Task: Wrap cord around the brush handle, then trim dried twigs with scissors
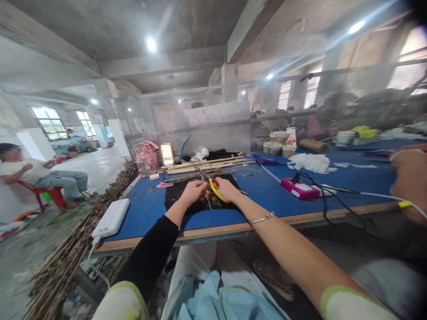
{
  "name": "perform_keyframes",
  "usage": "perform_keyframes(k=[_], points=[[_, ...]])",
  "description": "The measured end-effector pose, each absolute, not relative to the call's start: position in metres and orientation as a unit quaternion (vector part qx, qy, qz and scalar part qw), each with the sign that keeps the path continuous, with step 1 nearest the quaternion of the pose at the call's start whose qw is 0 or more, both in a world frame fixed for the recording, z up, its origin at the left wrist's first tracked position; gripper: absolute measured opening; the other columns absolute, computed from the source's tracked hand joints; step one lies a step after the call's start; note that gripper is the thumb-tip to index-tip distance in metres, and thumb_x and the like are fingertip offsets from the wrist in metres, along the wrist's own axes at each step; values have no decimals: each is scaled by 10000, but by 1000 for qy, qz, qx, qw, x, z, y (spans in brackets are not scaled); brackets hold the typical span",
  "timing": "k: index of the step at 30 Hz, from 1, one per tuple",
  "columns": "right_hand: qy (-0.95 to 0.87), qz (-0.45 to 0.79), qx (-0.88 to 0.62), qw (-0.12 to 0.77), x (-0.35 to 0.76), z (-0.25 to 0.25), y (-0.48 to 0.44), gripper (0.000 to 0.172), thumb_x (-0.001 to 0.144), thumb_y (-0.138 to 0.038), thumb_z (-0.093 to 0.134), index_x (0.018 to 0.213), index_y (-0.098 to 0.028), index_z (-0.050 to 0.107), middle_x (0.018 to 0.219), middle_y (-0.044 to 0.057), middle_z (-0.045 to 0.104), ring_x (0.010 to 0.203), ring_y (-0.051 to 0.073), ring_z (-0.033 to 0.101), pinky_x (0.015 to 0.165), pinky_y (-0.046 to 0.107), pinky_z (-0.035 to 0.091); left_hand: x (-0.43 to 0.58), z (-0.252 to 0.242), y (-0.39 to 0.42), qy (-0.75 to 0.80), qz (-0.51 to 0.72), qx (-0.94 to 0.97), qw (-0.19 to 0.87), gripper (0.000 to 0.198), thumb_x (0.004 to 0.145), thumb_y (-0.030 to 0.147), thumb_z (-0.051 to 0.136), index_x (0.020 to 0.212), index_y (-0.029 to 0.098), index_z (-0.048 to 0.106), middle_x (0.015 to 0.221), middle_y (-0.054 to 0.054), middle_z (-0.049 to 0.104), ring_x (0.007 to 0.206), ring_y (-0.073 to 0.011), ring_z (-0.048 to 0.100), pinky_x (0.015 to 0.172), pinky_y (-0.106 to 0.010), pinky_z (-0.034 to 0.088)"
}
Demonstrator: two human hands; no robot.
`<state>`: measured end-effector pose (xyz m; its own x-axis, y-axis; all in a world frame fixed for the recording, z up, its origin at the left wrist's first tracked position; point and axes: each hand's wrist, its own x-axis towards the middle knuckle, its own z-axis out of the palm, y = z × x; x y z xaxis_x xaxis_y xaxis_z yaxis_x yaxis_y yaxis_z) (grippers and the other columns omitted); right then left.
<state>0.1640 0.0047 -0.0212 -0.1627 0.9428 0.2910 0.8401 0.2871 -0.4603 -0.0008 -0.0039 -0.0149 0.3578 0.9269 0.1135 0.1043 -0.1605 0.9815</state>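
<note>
My right hand [225,189] is closed round a pair of yellow-handled scissors [218,192], whose blades seem to point away from me. My left hand [195,192] is pinched on a thin twig [209,204], right beside the scissors. Both hands are close together above a black cloth [171,195] on the blue tabletop [147,218]. Small brown bits under the fingers are too blurred to name. Just beyond the hands lie thin dark twigs [183,178] and, behind these, several pale wooden sticks [200,168].
A white power bank [111,218] sits at the table's left corner. To the right are a magenta box [300,189] with cables, white padding [312,163] and small pots [276,148]. A pink bag [150,153] stands behind. Someone's blurred arm [408,186] is at far right; a person sits left.
</note>
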Motion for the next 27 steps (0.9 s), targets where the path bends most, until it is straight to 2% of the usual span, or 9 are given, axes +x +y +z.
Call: perform_keyframes(k=[8,15,17,21,27], points=[[-756,71,-604,244,165,-20,6,98,743,-198,562,833,-172,537,817,85,651,716,163,567,582,211,328,0,-15,-2,395,404,624,540,203,806,295,527,860,117,607,585,-1,578,426,-51,494,441,-176,416],[-752,114,-600,250,166,-23,7,369,729,-280,571,1067,-151,497,991,124,640,838,227,591,636,246,374,1,-12,-4,391,401,616,553,212,862,217,420,944,113,586,614,-9,574,463,-61,518,440,-172,428],[-757,138,-577,272,165,-24,8,349,719,-288,584,1038,-158,523,988,108,645,855,226,591,656,244,389,1,-11,-6,398,397,618,550,209,864,217,420,948,115,583,623,-13,580,474,-66,526,436,-171,426],[-779,171,-513,316,164,-23,7,222,711,-307,596,889,-175,591,860,54,671,811,207,591,661,236,404,2,-9,-9,400,386,624,549,197,861,228,432,926,116,580,626,-17,587,474,-69,531,428,-168,418],[-795,200,-479,314,164,-21,6,172,688,-261,570,820,-154,600,745,9,651,696,152,570,635,220,406,2,-11,-10,374,394,631,553,186,853,251,454,881,114,576,636,-16,576,496,-81,535,426,-183,428]])
